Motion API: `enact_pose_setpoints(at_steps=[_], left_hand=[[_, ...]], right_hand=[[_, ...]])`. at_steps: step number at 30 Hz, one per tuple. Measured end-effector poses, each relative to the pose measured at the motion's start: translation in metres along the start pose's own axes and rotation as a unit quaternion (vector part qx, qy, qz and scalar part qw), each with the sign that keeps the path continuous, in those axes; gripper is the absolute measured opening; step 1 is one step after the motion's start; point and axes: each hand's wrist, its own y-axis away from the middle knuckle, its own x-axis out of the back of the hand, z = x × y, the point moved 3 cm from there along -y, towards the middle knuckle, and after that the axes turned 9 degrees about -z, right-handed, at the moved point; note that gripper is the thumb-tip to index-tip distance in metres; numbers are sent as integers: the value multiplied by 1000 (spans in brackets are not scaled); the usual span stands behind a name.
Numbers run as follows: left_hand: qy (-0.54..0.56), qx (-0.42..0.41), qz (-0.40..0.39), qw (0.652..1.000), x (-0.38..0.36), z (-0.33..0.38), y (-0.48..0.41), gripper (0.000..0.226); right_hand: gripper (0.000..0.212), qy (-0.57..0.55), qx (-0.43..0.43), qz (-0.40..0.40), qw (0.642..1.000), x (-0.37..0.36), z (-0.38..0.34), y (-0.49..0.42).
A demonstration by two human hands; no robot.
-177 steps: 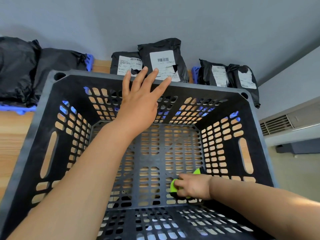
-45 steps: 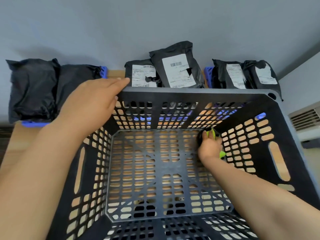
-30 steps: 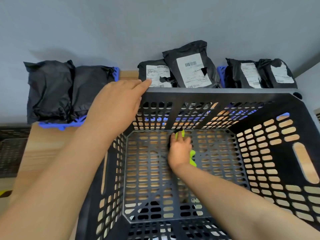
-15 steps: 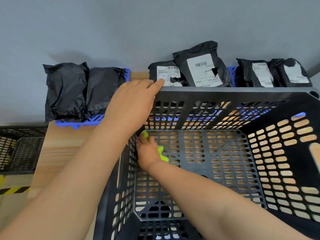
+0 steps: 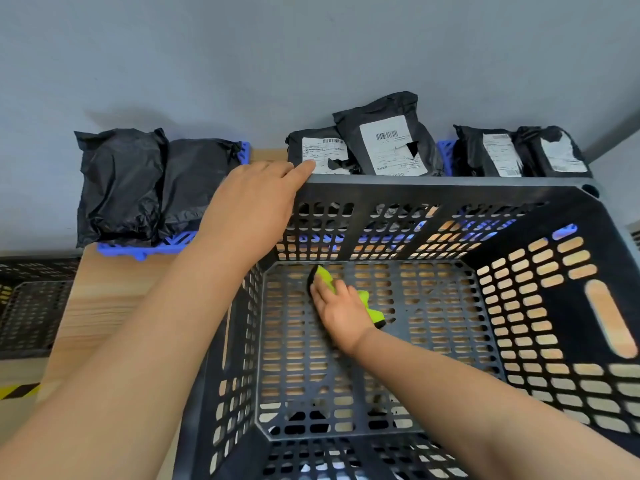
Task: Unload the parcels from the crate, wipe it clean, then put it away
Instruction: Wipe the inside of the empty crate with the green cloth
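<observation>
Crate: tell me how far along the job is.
Done: the crate holds no parcels; they stand along the wall. In hand: the right hand presses a green cloth on the crate floor while the left hand rests on its far rim. Left: finish wiping, then put the crate away.

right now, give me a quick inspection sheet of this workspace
surface: wooden table, crate standing on it
job's things: crate empty of parcels; green cloth on its floor; parcels along the wall with blue trays
clutter: nothing seen
hands: left hand rests on crate's far rim, fingers straight; right hand presses cloth flat
cables: nothing seen
surroundings: grey wall; black mesh crates and striped floor tape at left
</observation>
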Motion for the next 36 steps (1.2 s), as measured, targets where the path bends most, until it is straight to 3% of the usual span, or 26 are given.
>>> enact_pose_setpoints(at_steps=[5,13,16,20,25,29,36], left_hand=[[1,-1,-3,1000,0,1,0,56],[3,1,2,1000,1,2,1,56],[9,0,5,1000,2,2,2,54],[10,1,6,1000,1,2,1,53],[10,3,5,1000,1,2,1,53],[5,4,3,1000,0,3,0,52],[4,1,5,1000,-1,2,0,50]], right_hand=[[59,16,-47,-33,998,-15,48,32],[71,-8,-170,-65,983,-30,109,74],[77,-26,-246,-72,966,-33,134,92],[62,-77,-362,-77,926,-35,162,115],[54,-101,-416,-84,900,-39,156,104],[60,-101,-375,-70,919,-39,134,94],[73,-103,-186,-40,976,-30,53,67]])
